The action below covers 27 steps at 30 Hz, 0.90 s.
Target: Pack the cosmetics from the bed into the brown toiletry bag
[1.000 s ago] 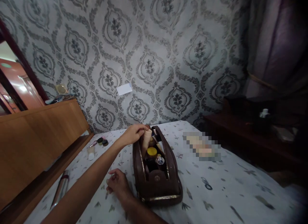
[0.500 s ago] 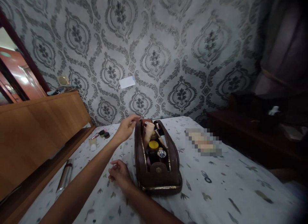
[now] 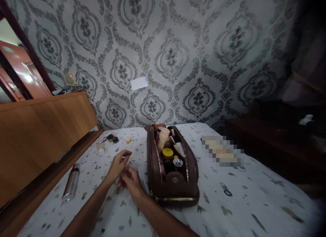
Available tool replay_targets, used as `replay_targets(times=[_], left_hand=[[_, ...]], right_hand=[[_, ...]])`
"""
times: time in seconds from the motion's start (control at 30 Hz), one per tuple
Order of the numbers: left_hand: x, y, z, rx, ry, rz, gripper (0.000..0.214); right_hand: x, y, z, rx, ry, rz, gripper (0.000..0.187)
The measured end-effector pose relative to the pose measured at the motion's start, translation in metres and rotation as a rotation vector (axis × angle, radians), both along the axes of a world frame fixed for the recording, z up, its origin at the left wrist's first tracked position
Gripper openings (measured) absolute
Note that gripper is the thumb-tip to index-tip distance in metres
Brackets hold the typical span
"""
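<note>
My left hand [image 3: 119, 164] is over the bed, left of a brown toiletry bag [image 3: 173, 191], its fingers stretched out with nothing visible in them. Just below and right of it is my right hand [image 3: 131, 182], fingers apart and loosely bent; it looks bare too, though its palm is partly hidden. The two hands nearly meet. Unzipped at the top, the bag holds a beige tube [image 3: 163, 139], a yellow-lidded jar [image 3: 167, 153], a silver-capped bottle [image 3: 177, 161] and other cosmetics. Neither hand touches the bag.
A metallic bottle [image 3: 70, 183] lies on the patterned sheet [image 3: 178, 221] at left. Beyond it are a small tube [image 3: 101, 149], dark round pots [image 3: 115, 140] and a small pale item [image 3: 128, 140]. A blurred-out flat object [image 3: 221, 151] lies right; a wooden headboard [image 3: 46, 128] borders the left.
My left hand has drawn back from the bag's far left edge toward my right hand. The small pale item behind it now shows. The view has shifted slightly.
</note>
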<state>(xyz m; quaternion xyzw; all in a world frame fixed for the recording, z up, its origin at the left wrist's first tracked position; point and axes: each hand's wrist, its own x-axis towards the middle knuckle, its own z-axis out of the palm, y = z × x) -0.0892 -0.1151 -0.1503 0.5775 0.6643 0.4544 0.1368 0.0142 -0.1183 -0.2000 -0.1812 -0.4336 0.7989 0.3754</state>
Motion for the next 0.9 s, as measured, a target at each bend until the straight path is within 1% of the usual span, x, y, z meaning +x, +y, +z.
replay_targets(times=[0.1,0.17,0.23,0.4,0.57,0.63,0.77,0.9], left_hand=[[-0.004,-0.01,-0.018,-0.047,-0.011,0.008,0.028],[-0.006,-0.013,-0.026,-0.047,-0.04,0.01,0.029],[-0.007,-0.014,-0.03,-0.027,-0.071,0.009,0.029],[-0.01,-0.017,-0.032,-0.006,-0.097,-0.01,0.026],[-0.014,-0.02,-0.032,-0.026,-0.078,-0.007,0.023],[-0.019,-0.02,-0.034,-0.028,-0.037,0.024,0.022],[-0.035,-0.02,-0.036,-0.02,0.031,0.13,0.019],[-0.057,-0.023,-0.037,-0.015,0.12,0.295,0.019]], right_hand=[[-0.002,0.001,-0.002,0.03,0.003,0.012,0.035],[-0.003,0.002,-0.004,0.032,-0.004,0.021,0.034],[-0.003,0.003,-0.005,0.031,-0.014,0.031,0.034],[0.0,0.002,-0.005,0.046,-0.017,0.05,0.034],[0.003,0.002,-0.002,0.011,-0.015,0.043,0.034],[0.004,0.002,0.0,0.002,-0.018,0.046,0.036],[0.007,0.002,0.002,-0.022,-0.046,0.048,0.041],[0.007,0.003,0.002,-0.032,-0.049,0.061,0.044]])
